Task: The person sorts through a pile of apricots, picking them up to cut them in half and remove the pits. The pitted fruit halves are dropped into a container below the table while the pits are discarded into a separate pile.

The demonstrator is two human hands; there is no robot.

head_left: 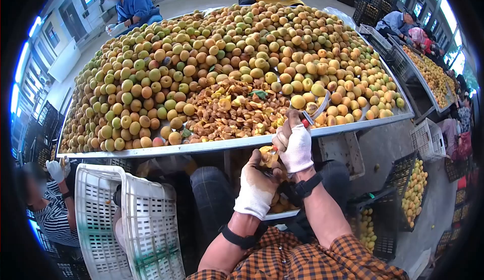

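Note:
My left hand [258, 183], in a white glove with dark-stained fingers, is closed around an apricot [268, 157] whose yellow flesh shows between the fingers. Right beside it, my gloved right hand [293, 143] grips a small curved knife [320, 108] by its red handle. The blade points up and away, over the tray's near edge. Both hands are above my lap, just in front of the tray [151, 151]. Whole apricots [166, 78] are heaped on it, around a pile of brown pits and scraps [227, 111]. Part of a container of fruit shows below my hands.
A white slatted crate [151, 219] stands at my left. Black crates of apricots [414, 194] are on the floor at right. Another fruit-covered table [428, 78] is farther right. Several people sit around, including one in blue [135, 5] across the tray.

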